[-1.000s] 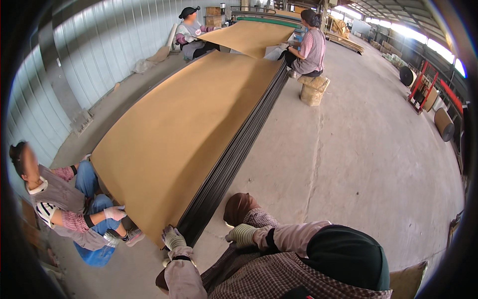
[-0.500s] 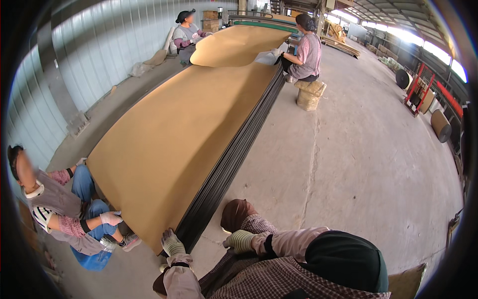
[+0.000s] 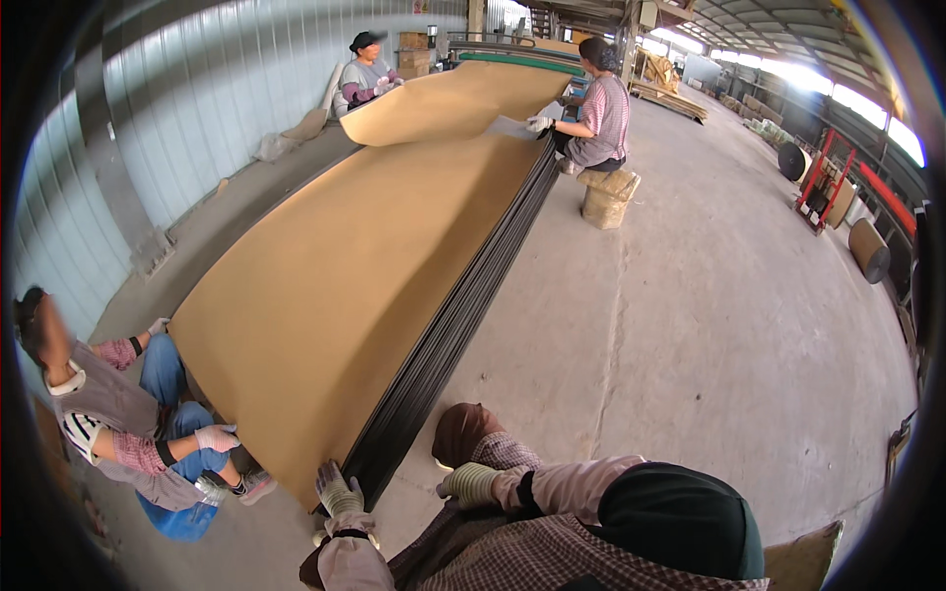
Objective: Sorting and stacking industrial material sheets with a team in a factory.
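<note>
A large tan sheet (image 3: pixel 296 286) lies on top of a long stack of black sheets (image 3: pixel 434 384), whose layered edges show along the right side. My left hand (image 3: pixel 340 494), in a striped work glove, lies on the near corner of the tan sheet with its fingers stretched out and apart. In a matching glove, my right hand (image 3: pixel 471 485) rests by my leg, off the stack. Its fingers are mostly turned out of sight, and I see nothing held in it. Farther up, a second tan sheet (image 3: pixel 434 103) curls up over the first.
At the left, a seated co-worker (image 3: pixel 128 414) in white gloves holds the sheet's near left edge. Two more people (image 3: pixel 367 74), (image 3: pixel 601 108) work at the far end, by a green machine bed (image 3: pixel 512 56). A wrapped stool (image 3: pixel 607 197) and red hand truck (image 3: pixel 826 187) stand right.
The curled far sheet has shifted toward the left and nearer, and the far right person has reached in over its edge. My left fingers have spread a little; my right hand has barely moved.
</note>
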`<action>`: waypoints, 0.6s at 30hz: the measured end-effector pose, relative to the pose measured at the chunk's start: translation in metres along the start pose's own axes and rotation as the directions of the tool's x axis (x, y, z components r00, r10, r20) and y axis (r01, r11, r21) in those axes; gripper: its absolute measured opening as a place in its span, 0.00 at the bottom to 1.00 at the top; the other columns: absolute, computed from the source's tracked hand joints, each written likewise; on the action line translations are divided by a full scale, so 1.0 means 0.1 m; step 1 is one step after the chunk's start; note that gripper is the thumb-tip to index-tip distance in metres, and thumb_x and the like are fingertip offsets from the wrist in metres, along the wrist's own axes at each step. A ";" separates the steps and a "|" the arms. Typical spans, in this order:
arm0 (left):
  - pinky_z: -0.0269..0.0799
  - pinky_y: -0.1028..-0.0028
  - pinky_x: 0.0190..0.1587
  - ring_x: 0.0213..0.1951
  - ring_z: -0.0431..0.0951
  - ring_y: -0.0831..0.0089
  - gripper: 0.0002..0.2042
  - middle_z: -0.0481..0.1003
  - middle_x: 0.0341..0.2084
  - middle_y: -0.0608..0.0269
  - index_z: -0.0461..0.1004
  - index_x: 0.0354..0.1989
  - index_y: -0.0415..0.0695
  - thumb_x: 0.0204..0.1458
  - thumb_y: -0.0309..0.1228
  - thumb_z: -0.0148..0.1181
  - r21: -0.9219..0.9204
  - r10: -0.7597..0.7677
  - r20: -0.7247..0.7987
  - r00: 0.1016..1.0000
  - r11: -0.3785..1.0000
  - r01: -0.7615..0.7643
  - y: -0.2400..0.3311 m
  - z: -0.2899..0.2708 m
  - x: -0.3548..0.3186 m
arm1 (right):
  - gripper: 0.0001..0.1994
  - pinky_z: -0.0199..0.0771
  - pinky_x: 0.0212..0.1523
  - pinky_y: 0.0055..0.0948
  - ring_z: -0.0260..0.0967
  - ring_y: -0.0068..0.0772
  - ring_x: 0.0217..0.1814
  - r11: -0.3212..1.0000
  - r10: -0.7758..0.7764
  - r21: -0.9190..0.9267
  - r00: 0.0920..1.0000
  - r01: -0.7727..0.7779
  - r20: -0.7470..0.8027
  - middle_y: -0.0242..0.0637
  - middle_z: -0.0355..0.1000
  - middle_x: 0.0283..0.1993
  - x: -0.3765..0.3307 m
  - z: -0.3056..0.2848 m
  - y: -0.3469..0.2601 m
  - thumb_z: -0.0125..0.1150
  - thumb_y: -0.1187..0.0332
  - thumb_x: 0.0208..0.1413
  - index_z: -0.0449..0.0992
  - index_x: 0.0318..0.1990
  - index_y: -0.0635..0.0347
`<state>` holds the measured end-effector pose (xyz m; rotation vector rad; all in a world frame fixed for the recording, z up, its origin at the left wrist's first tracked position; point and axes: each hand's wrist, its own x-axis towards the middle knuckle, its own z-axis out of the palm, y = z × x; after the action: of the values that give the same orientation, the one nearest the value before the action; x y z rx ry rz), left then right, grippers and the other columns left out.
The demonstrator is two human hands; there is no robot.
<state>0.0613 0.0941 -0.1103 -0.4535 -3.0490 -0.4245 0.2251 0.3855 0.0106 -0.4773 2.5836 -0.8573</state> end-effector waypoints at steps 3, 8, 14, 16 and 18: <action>0.45 0.51 0.71 0.69 0.54 0.48 0.41 0.58 0.67 0.44 0.55 0.69 0.40 0.45 0.41 0.64 -0.004 0.016 0.043 0.999 1.000 -0.016 0.03 0.00 0.00 | 0.15 0.75 0.40 0.46 0.75 0.57 0.41 1.000 0.000 0.008 1.000 0.001 -0.014 0.51 0.76 0.36 -0.03 0.01 0.04 0.63 0.59 0.51 0.77 0.42 0.59; 0.42 0.52 0.71 0.71 0.50 0.50 0.47 0.54 0.69 0.46 0.51 0.70 0.40 0.41 0.43 0.67 0.031 -0.002 0.092 0.996 1.000 -0.001 -0.01 0.02 -0.01 | 0.15 0.74 0.39 0.45 0.75 0.57 0.40 0.999 -0.029 0.022 0.998 0.030 -0.052 0.51 0.76 0.34 -0.04 0.02 0.02 0.63 0.59 0.51 0.77 0.41 0.58; 0.41 0.53 0.72 0.71 0.49 0.52 0.49 0.53 0.69 0.48 0.49 0.71 0.41 0.41 0.45 0.67 0.010 -0.044 0.147 0.988 0.999 0.043 0.03 -0.09 -0.01 | 0.14 0.74 0.38 0.46 0.75 0.58 0.40 1.000 -0.017 0.023 1.000 0.018 -0.020 0.51 0.76 0.34 -0.05 -0.02 -0.03 0.62 0.60 0.51 0.77 0.42 0.58; 0.42 0.53 0.72 0.71 0.50 0.52 0.49 0.54 0.69 0.48 0.50 0.71 0.41 0.40 0.46 0.68 0.015 -0.050 0.142 0.989 0.999 0.049 0.03 -0.07 0.02 | 0.15 0.74 0.38 0.46 0.75 0.58 0.40 1.000 -0.003 0.010 1.000 0.003 0.003 0.52 0.76 0.35 -0.04 -0.05 -0.05 0.63 0.60 0.51 0.77 0.42 0.58; 0.43 0.53 0.71 0.71 0.50 0.52 0.50 0.54 0.69 0.49 0.50 0.71 0.41 0.40 0.46 0.69 0.023 -0.059 0.145 0.988 0.998 0.056 0.02 -0.07 0.03 | 0.15 0.74 0.39 0.46 0.75 0.58 0.40 1.000 0.005 0.009 1.000 -0.006 0.016 0.52 0.76 0.35 -0.04 -0.08 -0.07 0.63 0.60 0.51 0.77 0.42 0.58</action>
<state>0.0590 0.0951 -0.1029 -0.4145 -3.2109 -0.3803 0.2264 0.3855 0.0221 -0.4725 2.5640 -0.8595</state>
